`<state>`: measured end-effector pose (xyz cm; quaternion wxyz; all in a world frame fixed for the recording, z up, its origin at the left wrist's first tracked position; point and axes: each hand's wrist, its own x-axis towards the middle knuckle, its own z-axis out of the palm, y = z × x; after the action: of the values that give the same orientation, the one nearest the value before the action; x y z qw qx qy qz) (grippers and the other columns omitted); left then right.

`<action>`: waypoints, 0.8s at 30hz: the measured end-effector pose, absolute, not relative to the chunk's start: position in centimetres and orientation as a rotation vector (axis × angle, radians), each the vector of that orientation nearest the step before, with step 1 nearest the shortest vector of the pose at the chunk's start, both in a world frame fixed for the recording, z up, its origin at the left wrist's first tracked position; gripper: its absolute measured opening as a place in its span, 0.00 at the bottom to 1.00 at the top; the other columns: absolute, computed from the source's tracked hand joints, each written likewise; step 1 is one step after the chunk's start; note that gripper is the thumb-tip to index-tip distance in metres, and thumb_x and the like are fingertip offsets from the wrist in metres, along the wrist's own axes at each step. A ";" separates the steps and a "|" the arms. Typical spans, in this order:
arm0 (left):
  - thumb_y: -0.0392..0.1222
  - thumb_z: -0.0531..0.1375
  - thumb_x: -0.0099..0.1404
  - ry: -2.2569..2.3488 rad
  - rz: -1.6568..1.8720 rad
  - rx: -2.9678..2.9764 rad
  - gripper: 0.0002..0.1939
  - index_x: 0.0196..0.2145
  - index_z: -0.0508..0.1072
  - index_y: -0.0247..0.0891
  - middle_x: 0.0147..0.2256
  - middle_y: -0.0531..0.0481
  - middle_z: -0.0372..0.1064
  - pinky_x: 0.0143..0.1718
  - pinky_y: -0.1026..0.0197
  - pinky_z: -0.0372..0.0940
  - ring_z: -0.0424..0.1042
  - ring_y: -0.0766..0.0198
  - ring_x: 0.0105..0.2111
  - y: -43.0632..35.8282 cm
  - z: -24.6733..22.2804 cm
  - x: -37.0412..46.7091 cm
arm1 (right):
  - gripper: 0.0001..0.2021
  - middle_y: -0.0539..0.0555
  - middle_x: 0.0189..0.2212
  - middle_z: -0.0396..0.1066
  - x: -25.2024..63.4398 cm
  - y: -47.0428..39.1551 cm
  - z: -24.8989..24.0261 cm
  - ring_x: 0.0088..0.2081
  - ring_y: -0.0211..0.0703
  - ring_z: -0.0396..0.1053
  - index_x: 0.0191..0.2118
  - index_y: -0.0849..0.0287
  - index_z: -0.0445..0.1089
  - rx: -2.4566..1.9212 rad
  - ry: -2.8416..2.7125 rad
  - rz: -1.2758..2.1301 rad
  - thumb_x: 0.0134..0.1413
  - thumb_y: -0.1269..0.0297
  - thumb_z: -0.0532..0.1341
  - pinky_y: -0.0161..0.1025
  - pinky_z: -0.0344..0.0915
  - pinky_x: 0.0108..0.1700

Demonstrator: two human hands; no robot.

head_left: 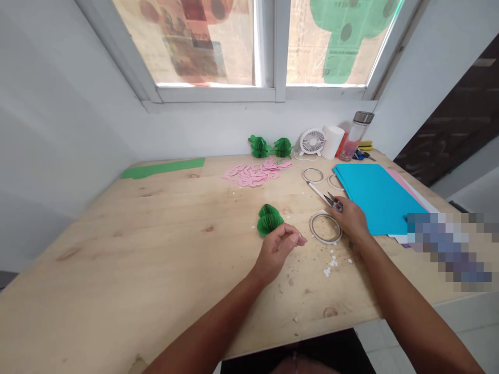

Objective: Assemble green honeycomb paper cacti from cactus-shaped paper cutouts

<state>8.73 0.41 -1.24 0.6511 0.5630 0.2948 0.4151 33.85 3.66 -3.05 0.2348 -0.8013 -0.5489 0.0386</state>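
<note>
My right hand (352,217) is closed around a pair of small scissors (334,201), whose dark blades point up and to the left. Just beneath those fingers lies a roll of double-sided tape (312,228), flat on the wood. The fingertips of my left hand (277,249) are pinched together; whatever they hold, if anything, is too small to make out. Right behind that hand sits a green folded-paper ornament (270,220), its lower edge partly covered by the hand. A white pen (317,191) lies beside the scissors.
Pink paper cut-outs (255,174) are piled toward the wall, with two green paper ornaments (283,147) behind. Blue sheets (382,197) lie on the right. A small fan (312,141) and glass bottle (354,137) stand at the back. White scraps (329,269) dot the wooden table (156,249).
</note>
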 end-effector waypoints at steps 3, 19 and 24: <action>0.52 0.59 0.61 0.606 0.922 1.212 0.15 0.32 0.69 0.35 0.31 0.46 0.73 0.37 0.57 0.66 0.72 0.61 0.31 0.5 -1.5 8.6 | 0.18 0.59 0.43 0.74 33.9 3.8 -3.3 0.40 0.51 0.70 0.46 0.58 0.71 -2.229 -1.548 0.067 0.50 0.61 0.57 0.38 0.59 0.32; 0.46 0.64 0.56 0.438 0.819 0.766 0.13 0.30 0.67 0.34 0.28 0.44 0.74 0.34 0.58 0.64 0.72 0.62 0.28 0.9 -1.7 8.5 | 0.16 0.57 0.41 0.74 34.3 3.8 -3.9 0.40 0.49 0.70 0.46 0.57 0.71 -2.240 -1.614 0.006 0.51 0.62 0.57 0.38 0.60 0.33; 0.45 0.65 0.54 0.489 0.837 0.763 0.13 0.28 0.66 0.35 0.27 0.46 0.73 0.34 0.58 0.64 0.71 0.62 0.27 0.8 -1.4 8.5 | 0.16 0.58 0.39 0.74 34.7 4.0 -4.1 0.41 0.50 0.69 0.45 0.57 0.72 -2.232 -1.640 -0.016 0.50 0.62 0.58 0.39 0.60 0.36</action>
<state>8.49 0.76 -1.44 0.8157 0.3577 0.2292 0.3926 34.65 4.00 -4.10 0.1850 -0.7920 -0.5818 -0.0055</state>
